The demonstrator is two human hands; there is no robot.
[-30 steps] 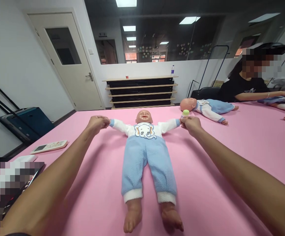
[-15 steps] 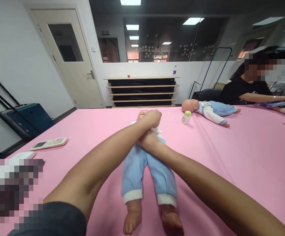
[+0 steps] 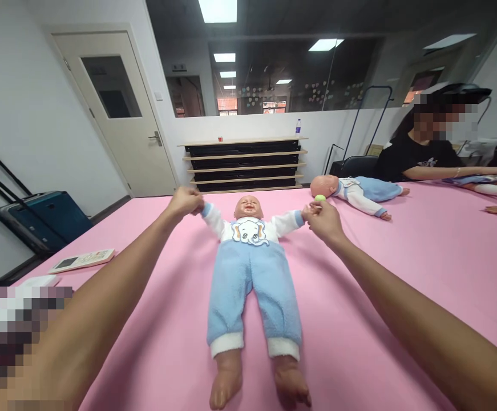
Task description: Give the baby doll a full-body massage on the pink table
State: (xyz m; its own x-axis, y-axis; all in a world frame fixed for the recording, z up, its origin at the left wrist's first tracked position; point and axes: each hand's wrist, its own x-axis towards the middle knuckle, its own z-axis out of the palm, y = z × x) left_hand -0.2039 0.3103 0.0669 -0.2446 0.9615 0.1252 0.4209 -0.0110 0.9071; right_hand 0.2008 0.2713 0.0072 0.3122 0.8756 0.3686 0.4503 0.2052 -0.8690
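A baby doll [image 3: 250, 262] in a blue and white outfit with an elephant on its chest lies on its back, feet toward me. Its arms are stretched out to both sides. My left hand [image 3: 185, 201] is closed around the doll's hand on the left and slightly blurred. On the right, my right hand [image 3: 326, 220] grips the doll's other hand between thumb and fingers. Just behind my right hand shows the green lid [image 3: 320, 197] of a small jar, whose body is hidden.
The pink table [image 3: 359, 319] spreads under everything. A second doll [image 3: 359, 191] lies at the back right, near a seated person [image 3: 423, 148] handling another doll. A remote control [image 3: 83, 261] lies at the left. Behind the table are a low shelf [image 3: 243, 149] and a suitcase [image 3: 45, 220].
My forearms were crossed over the doll's chest. Both hands have moved apart, drawing the doll's arms outward to the sides and uncovering its face and chest.
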